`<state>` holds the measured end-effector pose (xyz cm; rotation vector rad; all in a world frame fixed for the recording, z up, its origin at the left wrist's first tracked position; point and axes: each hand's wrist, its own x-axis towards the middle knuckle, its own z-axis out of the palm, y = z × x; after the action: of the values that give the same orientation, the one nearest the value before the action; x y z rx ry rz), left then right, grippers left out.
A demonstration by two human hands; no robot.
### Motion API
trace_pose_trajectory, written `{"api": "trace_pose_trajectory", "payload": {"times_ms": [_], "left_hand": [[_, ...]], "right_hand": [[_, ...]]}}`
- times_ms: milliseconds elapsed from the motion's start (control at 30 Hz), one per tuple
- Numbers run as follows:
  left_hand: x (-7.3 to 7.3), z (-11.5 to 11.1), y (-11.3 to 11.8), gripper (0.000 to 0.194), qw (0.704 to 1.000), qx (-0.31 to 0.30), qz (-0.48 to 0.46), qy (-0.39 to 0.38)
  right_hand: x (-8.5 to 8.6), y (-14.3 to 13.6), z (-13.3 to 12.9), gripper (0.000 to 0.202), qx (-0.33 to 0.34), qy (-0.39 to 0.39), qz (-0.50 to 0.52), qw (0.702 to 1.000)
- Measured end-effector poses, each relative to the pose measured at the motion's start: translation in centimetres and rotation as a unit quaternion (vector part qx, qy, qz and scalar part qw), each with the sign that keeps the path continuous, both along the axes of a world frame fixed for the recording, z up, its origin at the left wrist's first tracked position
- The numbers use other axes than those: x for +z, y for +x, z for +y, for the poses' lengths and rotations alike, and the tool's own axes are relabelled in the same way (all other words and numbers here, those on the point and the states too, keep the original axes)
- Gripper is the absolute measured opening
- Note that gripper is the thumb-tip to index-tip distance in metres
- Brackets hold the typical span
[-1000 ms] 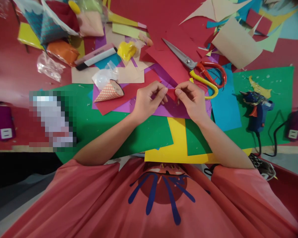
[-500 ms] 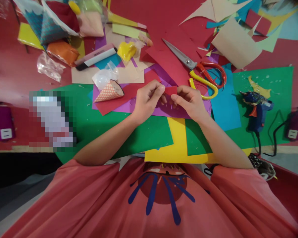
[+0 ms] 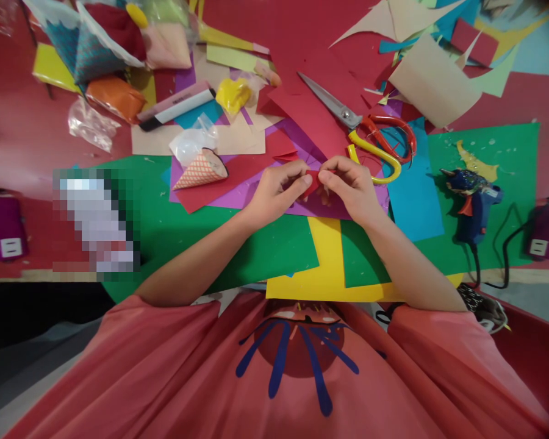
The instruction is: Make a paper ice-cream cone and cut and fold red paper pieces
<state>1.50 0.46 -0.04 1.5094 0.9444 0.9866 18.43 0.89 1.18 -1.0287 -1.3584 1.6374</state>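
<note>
Between my two hands is a small piece of red paper (image 3: 312,181), pinched at either side. My left hand (image 3: 281,189) grips its left edge between thumb and fingers. At its right edge, the thumb and curled fingers of my right hand (image 3: 351,188) close on it. Beneath the hands lies a purple sheet (image 3: 238,194). Just beyond my right hand rest scissors (image 3: 346,114) with one red and one yellow handle, blades pointing away to the left. Left of my left hand a small patterned paper cone (image 3: 200,169) lies on its side.
A blue glue gun (image 3: 476,213) with a black cord lies right on a green sheet (image 3: 516,158). Markers (image 3: 183,107), bagged yellow clay (image 3: 233,94) and teal patterned cones (image 3: 96,55) sit at the far left. Beige paper scraps (image 3: 434,79) are heaped at the far right.
Both hands have come slightly nearer to me, with the red paper lowered and turned so less of it shows between the fingertips. Other things on the table stay put.
</note>
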Motion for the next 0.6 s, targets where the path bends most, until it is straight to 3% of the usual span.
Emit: {"api": "trace_pose_trajectory", "payload": {"times_ms": [233,367,500,600], "left_hand": [[0.5,0.0,0.0,0.041,0.995,-0.038,-0.078,-0.049],[0.2,-0.2,0.0,0.042,0.998,-0.032,-0.043,-0.031],[-0.2,0.0,-0.3,0.034,0.996,0.056,0.021,0.070],[-0.6,0.8,-0.9,0.016,0.966,0.169,0.082,0.176]], "right_hand": [[-0.4,0.2,0.2,0.034,0.035,-0.115,0.140,0.983],[-0.3,0.3,0.2,0.032,0.039,-0.080,0.115,0.989],[-0.1,0.4,0.1,0.029,-0.048,0.022,0.042,0.998],[-0.2,0.5,0.2,0.031,-0.114,0.042,0.004,0.993]]}}
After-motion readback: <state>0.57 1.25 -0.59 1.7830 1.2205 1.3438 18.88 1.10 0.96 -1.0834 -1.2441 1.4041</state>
